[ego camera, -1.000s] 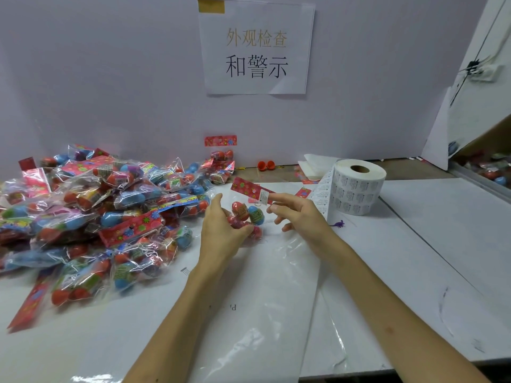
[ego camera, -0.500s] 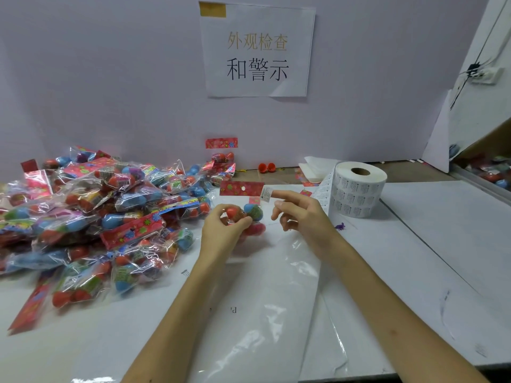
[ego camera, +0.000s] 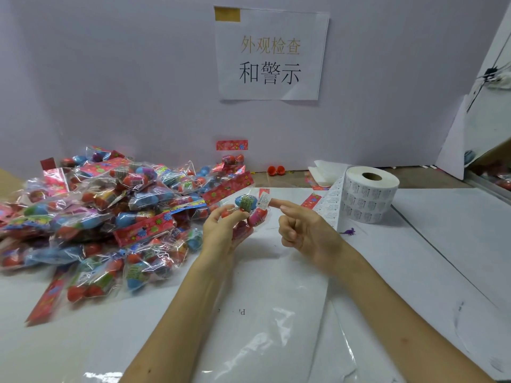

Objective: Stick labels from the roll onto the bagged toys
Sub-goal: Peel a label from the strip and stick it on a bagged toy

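My left hand point(ego camera: 225, 230) grips a clear bag of red and blue egg toys point(ego camera: 249, 210) just above the table, the bag's red header card pointing up and left. A small white label point(ego camera: 264, 200) lies on the bag's right side, and the index fingertip of my right hand point(ego camera: 304, 229) touches it; the other fingers are curled. The white label roll point(ego camera: 369, 197) stands to the right, its strip of labels point(ego camera: 330, 205) hanging down behind my right hand.
A large pile of bagged toys point(ego camera: 105, 217) covers the table's left half. A paper sign point(ego camera: 269, 53) hangs on the back wall point(ego camera: 124, 78). Two loose red egg halves point(ego camera: 275, 170) lie by the wall. White sheets point(ego camera: 442, 230) cover the table on the right.
The bag has turned in my left hand, its header swinging from right to left. My right hand has pressed the label onto the bag and now touches it with only the index finger.
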A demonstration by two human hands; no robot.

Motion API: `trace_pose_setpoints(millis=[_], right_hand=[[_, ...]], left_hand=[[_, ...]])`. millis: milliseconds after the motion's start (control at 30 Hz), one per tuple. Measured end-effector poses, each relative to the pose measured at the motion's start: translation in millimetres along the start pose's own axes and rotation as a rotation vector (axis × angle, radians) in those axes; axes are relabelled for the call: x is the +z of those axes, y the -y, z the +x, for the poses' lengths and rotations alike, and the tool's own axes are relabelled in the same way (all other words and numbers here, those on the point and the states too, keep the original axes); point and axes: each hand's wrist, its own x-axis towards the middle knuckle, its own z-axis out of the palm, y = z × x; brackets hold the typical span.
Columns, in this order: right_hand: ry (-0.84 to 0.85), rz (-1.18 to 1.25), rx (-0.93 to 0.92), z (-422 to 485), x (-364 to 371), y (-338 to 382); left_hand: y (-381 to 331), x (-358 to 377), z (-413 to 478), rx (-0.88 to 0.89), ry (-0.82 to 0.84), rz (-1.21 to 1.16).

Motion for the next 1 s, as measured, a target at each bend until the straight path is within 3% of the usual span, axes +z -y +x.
trace_pose_setpoints(millis=[167,367,600,1000], right_hand=[[0.006,-0.03,0.04,0.7,4.8,-4.3],[0.014,-0.005,0.041,0.5,3.1,-2.5],[0.026,0.028,0.04,-0.5,2.3,-2.3],[0.101,0.027,0.066,-1.1,4.1,-4.6]], left_hand=[[0.7,-0.8,2.2,0.017,-0.017,-0.032],[-0.8,-1.4,-1.8,0.014,0.081,-0.093],[-3.1,-0.6,-1.6,0.057,0.013,-0.121],[-2.7,1.6,-3.6,0.098,0.046,-0.131]])
